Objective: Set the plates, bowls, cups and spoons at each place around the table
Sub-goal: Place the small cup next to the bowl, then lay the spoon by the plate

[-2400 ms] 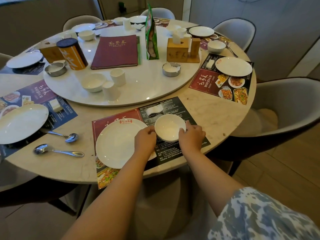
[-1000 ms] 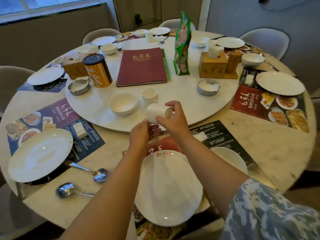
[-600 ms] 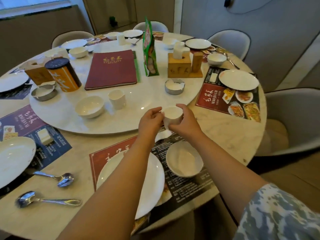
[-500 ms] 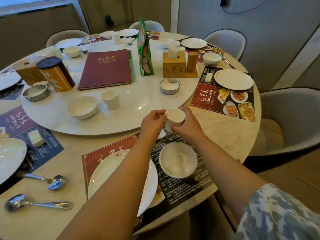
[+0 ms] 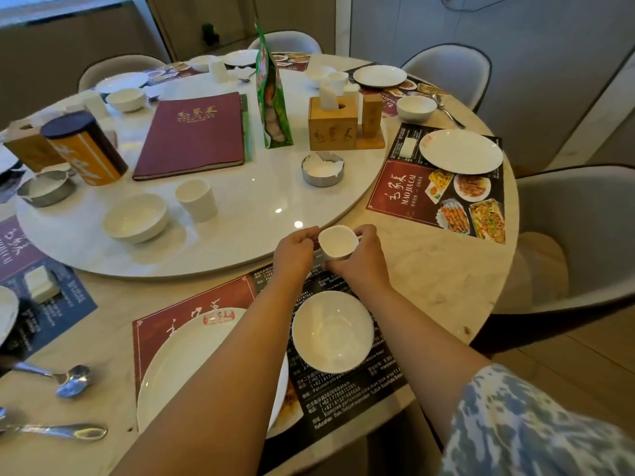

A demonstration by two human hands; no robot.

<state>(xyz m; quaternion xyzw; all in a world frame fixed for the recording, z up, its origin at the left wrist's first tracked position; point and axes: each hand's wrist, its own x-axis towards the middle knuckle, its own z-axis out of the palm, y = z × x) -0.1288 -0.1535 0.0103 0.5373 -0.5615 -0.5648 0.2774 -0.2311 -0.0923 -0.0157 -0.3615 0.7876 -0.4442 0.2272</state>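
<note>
A small white cup (image 5: 338, 244) stands upright at the far end of the near placemat (image 5: 192, 304). My left hand (image 5: 293, 257) grips its left side and my right hand (image 5: 360, 261) grips its right side. Just nearer to me on the same mat sit a white bowl (image 5: 332, 329) and a white plate (image 5: 178, 365), partly hidden by my left forearm. Another bowl (image 5: 135, 221) and cup (image 5: 196, 199) stand on the turntable (image 5: 257, 207). Two spoons (image 5: 60, 377) (image 5: 58, 431) lie on the table at the left.
The turntable carries a red menu book (image 5: 192, 135), a green snack bag (image 5: 273, 94), a wooden tissue box (image 5: 331, 127), an orange canister (image 5: 84, 147) and two metal ashtrays (image 5: 322, 170). The right place has a plate (image 5: 460, 152). Grey chairs (image 5: 584, 242) ring the table.
After releasing the bowl on the mat, both hands took a cup from the turntable, turned it upright and brought it down to the mat beyond the bowl.
</note>
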